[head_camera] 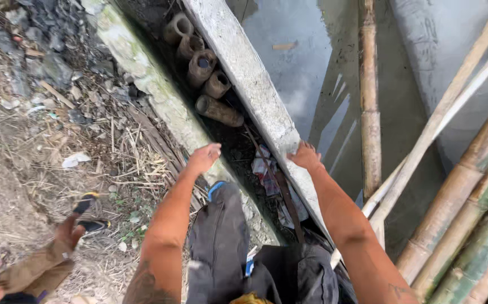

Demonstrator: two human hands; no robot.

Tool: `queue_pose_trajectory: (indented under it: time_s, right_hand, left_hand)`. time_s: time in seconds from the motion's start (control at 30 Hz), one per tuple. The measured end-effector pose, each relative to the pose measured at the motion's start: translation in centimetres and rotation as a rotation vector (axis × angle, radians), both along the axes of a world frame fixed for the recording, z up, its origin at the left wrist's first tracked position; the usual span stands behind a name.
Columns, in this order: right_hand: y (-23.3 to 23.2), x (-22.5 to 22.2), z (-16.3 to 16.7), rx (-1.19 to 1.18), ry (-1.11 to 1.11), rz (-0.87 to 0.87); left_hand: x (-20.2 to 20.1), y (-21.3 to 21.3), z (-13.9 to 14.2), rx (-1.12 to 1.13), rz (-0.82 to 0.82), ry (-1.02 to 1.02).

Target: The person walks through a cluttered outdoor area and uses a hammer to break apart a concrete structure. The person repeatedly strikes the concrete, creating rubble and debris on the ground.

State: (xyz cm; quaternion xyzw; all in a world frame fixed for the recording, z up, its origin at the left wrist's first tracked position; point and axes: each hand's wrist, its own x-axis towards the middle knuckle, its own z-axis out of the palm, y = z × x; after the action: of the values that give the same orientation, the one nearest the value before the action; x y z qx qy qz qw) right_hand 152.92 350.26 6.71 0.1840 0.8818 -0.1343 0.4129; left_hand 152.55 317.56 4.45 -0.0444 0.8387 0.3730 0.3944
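Left hand (203, 157) on mossy ledge (159, 90); right hand (306, 156) on concrete beam (244, 67)

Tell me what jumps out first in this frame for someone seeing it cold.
Two bare arms reach down the middle: the left hand rests on a mossy concrete edge, the right hand on a pale concrete beam running diagonally. In the dark gap between them lie short bamboo stubs in a row, upper centre. Long bamboo poles fan across the right side over grey water; another person's sandalled foot shows lower left.
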Motion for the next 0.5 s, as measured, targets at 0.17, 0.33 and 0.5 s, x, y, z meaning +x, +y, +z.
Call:
queue_pose_trajectory:
  time_s: [0.17,0.33,0.5]
  right_hand:
    - [-1.6,-2.9,14.0,-0.478,0.457,-0.106]
    - [1.2,-0.7,27.4,-0.586,0.395,-0.217]
    - [7.2,2.7,35.4,-0.318,0.277,-0.375]
  left_hand:
    - [11.6,-9.2,14.7,-0.254,0.236,-0.096]
    - [19.8,-19.4,23.5,-0.516,-0.007,-0.468]
    - [13.9,-18.9,28.5,-0.402,0.240,-0.130]
